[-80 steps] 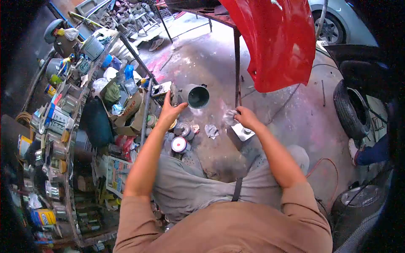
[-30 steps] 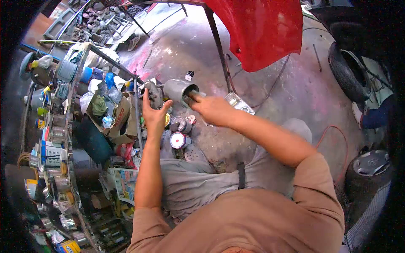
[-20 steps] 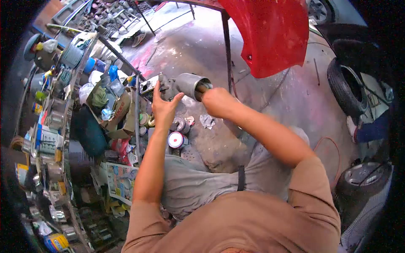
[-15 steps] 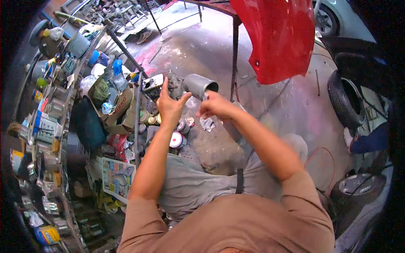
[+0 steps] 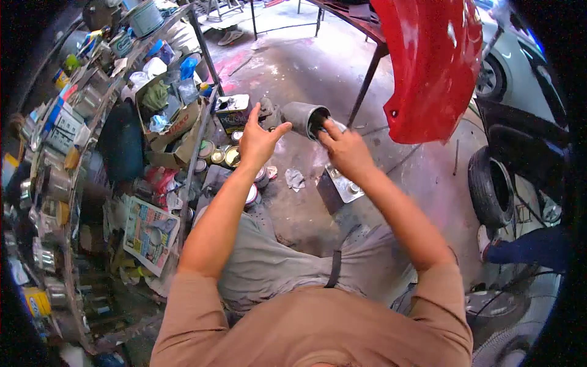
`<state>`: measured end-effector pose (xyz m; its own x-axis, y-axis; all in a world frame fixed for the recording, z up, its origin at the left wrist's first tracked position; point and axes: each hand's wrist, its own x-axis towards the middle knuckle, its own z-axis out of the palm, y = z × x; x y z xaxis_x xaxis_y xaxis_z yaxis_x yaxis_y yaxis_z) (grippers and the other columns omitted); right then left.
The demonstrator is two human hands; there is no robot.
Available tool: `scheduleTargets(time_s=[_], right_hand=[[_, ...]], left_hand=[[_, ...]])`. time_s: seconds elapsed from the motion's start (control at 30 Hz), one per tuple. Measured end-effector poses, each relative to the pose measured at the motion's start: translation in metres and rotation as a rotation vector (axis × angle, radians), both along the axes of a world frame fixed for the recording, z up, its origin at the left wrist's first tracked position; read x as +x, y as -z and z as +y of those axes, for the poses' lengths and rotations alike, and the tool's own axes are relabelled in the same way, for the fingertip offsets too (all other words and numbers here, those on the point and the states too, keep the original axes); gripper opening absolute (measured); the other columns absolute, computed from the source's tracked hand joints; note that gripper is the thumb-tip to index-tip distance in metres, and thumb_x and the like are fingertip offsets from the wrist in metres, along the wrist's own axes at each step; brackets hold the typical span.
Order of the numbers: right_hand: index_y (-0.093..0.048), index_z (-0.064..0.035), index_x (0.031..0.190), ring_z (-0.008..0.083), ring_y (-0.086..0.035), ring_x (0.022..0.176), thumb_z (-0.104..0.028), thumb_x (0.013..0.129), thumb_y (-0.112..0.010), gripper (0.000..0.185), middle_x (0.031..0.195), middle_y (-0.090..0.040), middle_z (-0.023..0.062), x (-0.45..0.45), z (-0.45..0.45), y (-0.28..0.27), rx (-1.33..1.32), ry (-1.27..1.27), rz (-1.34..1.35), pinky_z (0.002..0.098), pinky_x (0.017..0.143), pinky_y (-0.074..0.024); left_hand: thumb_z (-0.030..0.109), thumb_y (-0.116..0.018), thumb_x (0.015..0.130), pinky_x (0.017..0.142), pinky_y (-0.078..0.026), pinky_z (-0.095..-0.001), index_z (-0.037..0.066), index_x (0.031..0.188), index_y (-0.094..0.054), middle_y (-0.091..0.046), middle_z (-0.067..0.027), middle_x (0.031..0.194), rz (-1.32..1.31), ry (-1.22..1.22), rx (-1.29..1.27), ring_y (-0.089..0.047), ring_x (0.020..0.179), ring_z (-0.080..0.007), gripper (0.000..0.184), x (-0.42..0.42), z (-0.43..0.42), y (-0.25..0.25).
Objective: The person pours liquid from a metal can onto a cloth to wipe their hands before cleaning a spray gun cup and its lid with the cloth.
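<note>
A grey metal cup (image 5: 299, 117) is held tilted in mid-air, its open mouth facing right. At its closed end is a blurred grey fitting (image 5: 267, 109), whose kind I cannot make out. My left hand (image 5: 259, 142) grips that end, with thumb and index finger spread around it and the other fingers hidden. At the rim, my right hand (image 5: 350, 153) pinches a white rag or paper (image 5: 337, 126) and has its fingertips at the cup's mouth.
Paint cans (image 5: 232, 156) and a rectangular tin (image 5: 233, 110) stand at left, beside a cluttered shelf (image 5: 79, 153). A metal can (image 5: 348, 186) and crumpled paper (image 5: 295, 178) are on the floor. A red car panel (image 5: 428, 67) hangs ahead; a tire (image 5: 491, 186) and another person's leg (image 5: 526, 248) are at right.
Both hands and the cup have shifted right in view. My right hand has moved from the cup's lower rim into its mouth, and the white rag or paper shows more clearly.
</note>
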<state>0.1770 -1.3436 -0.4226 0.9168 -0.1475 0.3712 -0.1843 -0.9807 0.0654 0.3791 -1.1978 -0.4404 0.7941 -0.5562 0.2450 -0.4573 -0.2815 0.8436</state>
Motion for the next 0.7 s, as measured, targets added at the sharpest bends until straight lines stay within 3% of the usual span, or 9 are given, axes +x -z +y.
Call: scheduleTargets(time_s=[0.07, 0.13, 0.23, 0.33, 0.53, 0.63, 0.7], right_hand=[[-0.057, -0.0088, 0.122, 0.0323, -0.067, 0.082, -0.005, 0.076, -0.064, 0.046, 0.128, -0.055, 0.0145, 0.013, 0.032, 0.017, 0.367, 0.088, -0.230, 0.0434, 0.075, -0.0545], [-0.053, -0.0088, 0.123, 0.0273, -0.068, 0.081, -0.008, 0.084, -0.062, 0.040, 0.123, -0.056, 0.0125, 0.034, 0.058, 0.040, 1.037, 0.115, -0.438, 0.0410, 0.072, -0.0560], [-0.047, -0.0092, 0.126, 0.0245, -0.068, 0.080, -0.015, 0.091, -0.059, 0.037, 0.120, -0.055, 0.0108, 0.040, 0.067, -0.017, 2.227, 0.101, -0.632, 0.0395, 0.070, -0.0566], [-0.041, -0.0075, 0.126, 0.0238, -0.068, 0.074, -0.020, 0.094, -0.058, 0.038, 0.117, -0.055, 0.0105, 0.040, 0.071, -0.035, 2.191, 0.062, -0.677, 0.0358, 0.066, -0.0568], [-0.052, -0.0068, 0.119, 0.0173, -0.066, 0.069, -0.034, 0.096, -0.058, 0.036, 0.102, -0.063, 0.0052, 0.031, 0.060, 0.013, 1.646, 0.153, -0.288, 0.0276, 0.055, -0.0494], [-0.059, -0.0076, 0.108, 0.0143, -0.063, 0.065, -0.035, 0.097, -0.058, 0.030, 0.087, -0.063, 0.0026, 0.026, 0.053, 0.002, 1.658, 0.121, -0.364, 0.0261, 0.052, -0.0443], [-0.061, -0.0084, 0.104, 0.0133, -0.062, 0.062, -0.036, 0.097, -0.057, 0.028, 0.082, -0.062, 0.0015, 0.029, 0.052, -0.006, 1.834, 0.152, -0.488, 0.0254, 0.051, -0.0431]], left_hand=[[0.054, -0.085, 0.065, 0.099, -0.046, -0.0427, 0.004, 0.144, -0.043, -0.061, -0.0220, 0.129, -0.026, -0.059, 0.015, -0.060, 0.118, -0.0350, 0.103, -0.006, 0.000, -0.005], [0.054, -0.083, 0.068, 0.097, -0.044, -0.0447, 0.005, 0.145, -0.041, -0.063, -0.0208, 0.123, -0.154, -0.071, 0.073, -0.061, 0.113, -0.0348, 0.101, -0.007, 0.000, -0.003], [0.055, -0.080, 0.071, 0.098, -0.040, -0.0442, 0.007, 0.148, -0.038, -0.062, -0.0197, 0.120, -0.287, -0.100, 0.076, -0.059, 0.111, -0.0338, 0.099, -0.011, -0.001, 0.010], [0.056, -0.081, 0.069, 0.101, -0.040, -0.0455, 0.007, 0.148, -0.038, -0.060, -0.0203, 0.127, -0.245, -0.122, 0.043, -0.058, 0.117, -0.0345, 0.103, -0.011, 0.000, 0.010], [0.055, -0.079, 0.072, 0.098, -0.037, -0.0464, 0.008, 0.149, -0.037, -0.061, -0.0164, 0.116, -0.291, -0.127, 0.046, -0.059, 0.109, -0.0315, 0.100, -0.002, 0.006, 0.009], [0.056, -0.079, 0.071, 0.097, -0.037, -0.0456, 0.008, 0.149, -0.036, -0.061, -0.0153, 0.114, -0.339, -0.132, 0.050, -0.059, 0.108, -0.0305, 0.101, -0.002, 0.008, 0.004], [0.055, -0.080, 0.071, 0.099, -0.037, -0.0458, 0.007, 0.148, -0.037, -0.060, -0.0183, 0.122, -0.329, -0.109, 0.055, -0.059, 0.111, -0.0318, 0.101, -0.004, 0.010, -0.001]])
